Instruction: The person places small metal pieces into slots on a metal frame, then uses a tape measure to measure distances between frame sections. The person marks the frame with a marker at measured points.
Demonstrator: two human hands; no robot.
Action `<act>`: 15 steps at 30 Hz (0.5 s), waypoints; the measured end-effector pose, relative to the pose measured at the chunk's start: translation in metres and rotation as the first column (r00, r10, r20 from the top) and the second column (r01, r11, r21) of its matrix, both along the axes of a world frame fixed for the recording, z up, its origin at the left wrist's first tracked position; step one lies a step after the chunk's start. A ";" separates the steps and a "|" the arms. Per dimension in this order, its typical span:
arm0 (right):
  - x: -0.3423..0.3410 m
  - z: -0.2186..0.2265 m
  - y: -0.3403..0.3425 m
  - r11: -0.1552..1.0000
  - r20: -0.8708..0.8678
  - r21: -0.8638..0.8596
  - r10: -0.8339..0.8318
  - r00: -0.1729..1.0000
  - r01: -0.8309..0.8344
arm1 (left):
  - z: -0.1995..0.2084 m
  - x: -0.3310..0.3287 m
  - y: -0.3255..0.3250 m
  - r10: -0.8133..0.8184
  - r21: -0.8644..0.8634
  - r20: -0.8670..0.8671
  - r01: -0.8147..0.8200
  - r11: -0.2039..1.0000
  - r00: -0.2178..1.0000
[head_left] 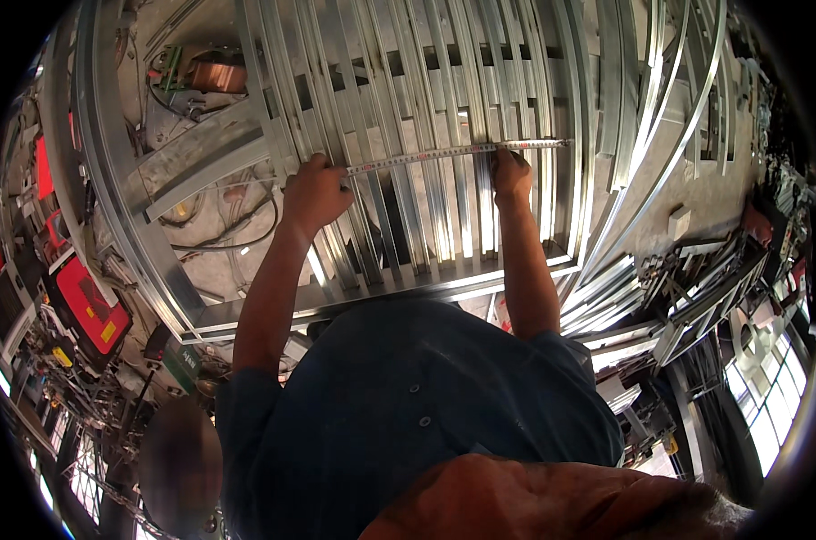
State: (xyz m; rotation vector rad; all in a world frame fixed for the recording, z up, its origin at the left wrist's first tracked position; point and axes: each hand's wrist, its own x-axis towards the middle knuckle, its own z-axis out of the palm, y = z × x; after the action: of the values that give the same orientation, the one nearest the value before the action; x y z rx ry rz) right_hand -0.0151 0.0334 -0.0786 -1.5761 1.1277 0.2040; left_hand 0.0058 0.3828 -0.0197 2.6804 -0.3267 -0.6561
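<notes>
A tape measure (426,157) is drawn out across a row of parallel metal bars (394,108) inside a larger metal frame (579,117). My left hand (316,196) is closed around the tape's left part, over the bars; whether the tape's case sits in the palm is hidden. Farther right, the fingers of my right hand (512,178) pinch the blade from the near side. Past that hand, the blade runs on to the frame's right side rail. Gaps between the bars let the floor show through.
At the left, inside the frame, lie a copper-coloured coil (217,77) with green parts and a dark cable (246,236). A red machine (91,301) stands beyond the frame's left corner. Long metal strips (664,135) and stacked profiles (606,292) lie at the right.
</notes>
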 end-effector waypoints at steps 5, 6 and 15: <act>0.000 -0.002 -0.001 1.000 -0.017 -0.013 0.008 1.000 -0.008 | 0.004 0.002 -0.002 -0.007 0.016 -0.017 0.007 1.000 1.000; 0.000 -0.002 -0.001 1.000 -0.011 -0.019 0.010 1.000 -0.011 | 0.005 0.002 -0.002 -0.007 0.020 -0.025 0.008 1.000 1.000; 0.000 0.001 -0.001 1.000 -0.001 0.016 0.002 1.000 -0.002 | 0.007 0.003 -0.003 -0.016 0.039 -0.053 0.018 0.999 0.998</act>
State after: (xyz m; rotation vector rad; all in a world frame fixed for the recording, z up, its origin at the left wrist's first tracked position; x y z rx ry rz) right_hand -0.0151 0.0327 -0.0778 -1.5634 1.1228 0.2153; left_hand 0.0087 0.3798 -0.0126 2.6948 -0.3260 -0.7441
